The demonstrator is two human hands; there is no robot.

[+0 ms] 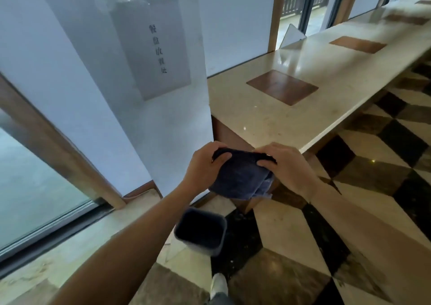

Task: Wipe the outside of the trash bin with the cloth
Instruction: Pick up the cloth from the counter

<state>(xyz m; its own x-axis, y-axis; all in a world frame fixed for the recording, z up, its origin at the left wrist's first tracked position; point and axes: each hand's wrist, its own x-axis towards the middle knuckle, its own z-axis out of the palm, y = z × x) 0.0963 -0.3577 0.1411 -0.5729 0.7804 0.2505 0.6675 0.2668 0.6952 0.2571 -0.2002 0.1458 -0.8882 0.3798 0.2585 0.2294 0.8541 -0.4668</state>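
Observation:
A dark blue folded cloth (241, 176) hangs in the air at the middle of the view. My left hand (203, 164) grips its upper left edge and my right hand (286, 164) grips its upper right edge. Below them, on the floor, stands a small grey trash bin (218, 246) with a dark, open top. The bin sits near the foot of a white pillar, and neither hand touches it.
A white pillar (140, 94) with a paper sign rises at the left. A long beige counter (279, 118) with brown inlaid squares runs off to the right. The floor (326, 211) is patterned in beige, brown and black tiles. My white shoe (218, 283) shows at the bottom.

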